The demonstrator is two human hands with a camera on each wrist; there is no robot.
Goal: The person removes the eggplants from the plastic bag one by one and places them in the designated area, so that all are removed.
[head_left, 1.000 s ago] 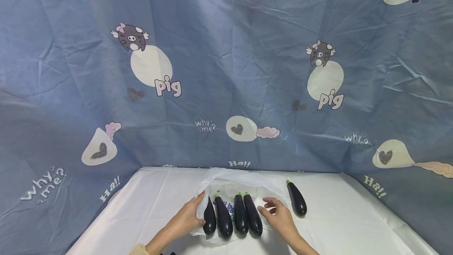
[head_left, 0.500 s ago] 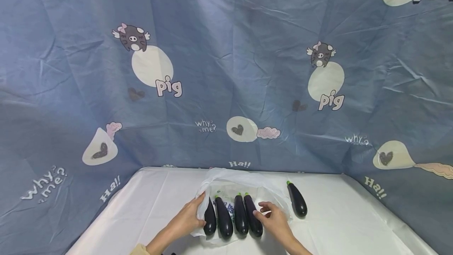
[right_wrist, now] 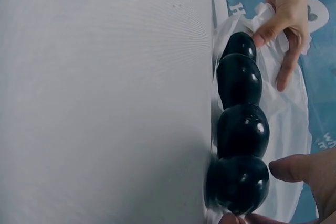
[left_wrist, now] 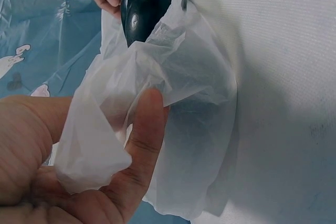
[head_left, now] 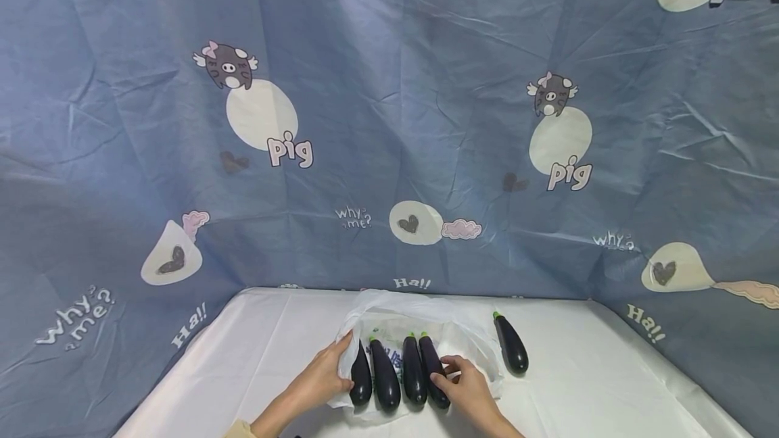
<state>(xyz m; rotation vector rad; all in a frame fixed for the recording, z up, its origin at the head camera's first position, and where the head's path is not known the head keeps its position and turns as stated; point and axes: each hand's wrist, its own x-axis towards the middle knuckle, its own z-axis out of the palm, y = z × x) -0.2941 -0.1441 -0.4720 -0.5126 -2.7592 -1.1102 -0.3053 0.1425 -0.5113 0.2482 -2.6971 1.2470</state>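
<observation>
Four dark purple eggplants lie side by side on a thin white plastic bag (head_left: 389,309) on the table. My left hand (head_left: 339,365) pinches the bag's left edge beside the leftmost eggplant (head_left: 360,382); in the left wrist view its thumb (left_wrist: 147,129) presses the bunched plastic (left_wrist: 178,77). My right hand (head_left: 453,376) closes on the lower end of the rightmost eggplant of the row (head_left: 431,360). The right wrist view shows that eggplant (right_wrist: 239,182) between my thumb (right_wrist: 294,169) and a fingertip below it.
A fifth eggplant (head_left: 511,345) lies alone on the white table (head_left: 608,384), right of the bag. A blue cartoon-print cloth (head_left: 389,120) hangs behind and along both sides of the table.
My right hand has moved left from the bare bag onto the rightmost eggplant of the row. The left hand and the eggplants have stayed where they were.
</observation>
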